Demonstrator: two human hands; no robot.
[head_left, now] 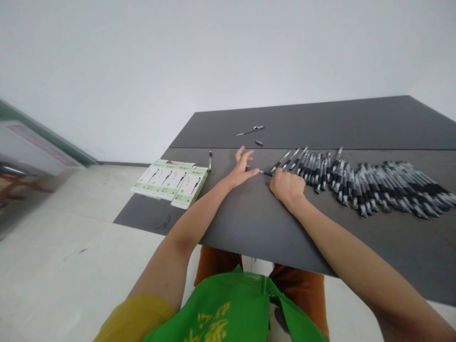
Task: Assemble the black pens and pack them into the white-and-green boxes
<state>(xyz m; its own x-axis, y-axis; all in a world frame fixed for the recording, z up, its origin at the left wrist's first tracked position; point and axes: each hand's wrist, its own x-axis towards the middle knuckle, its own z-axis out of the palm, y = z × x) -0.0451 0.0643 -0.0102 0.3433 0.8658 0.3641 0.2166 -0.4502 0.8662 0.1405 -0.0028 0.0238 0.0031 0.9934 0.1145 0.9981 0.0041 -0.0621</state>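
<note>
My right hand (287, 186) is curled closed around a black pen (266, 173) at the left end of a long row of black-and-silver pens (356, 183) on the dark table (249, 218). The pen's tip pokes out to the left of my fist. My left hand (242, 167) hovers just left of that tip, fingers spread apart, with the thumb and forefinger reaching toward it and holding nothing.
White-and-green pen boxes (171, 181) lie at the table's left edge. A single pen (210, 160) lies beside them. Loose pen parts (253, 129) and a small cap (258, 142) rest farther back. Beyond the table's left edge is pale floor.
</note>
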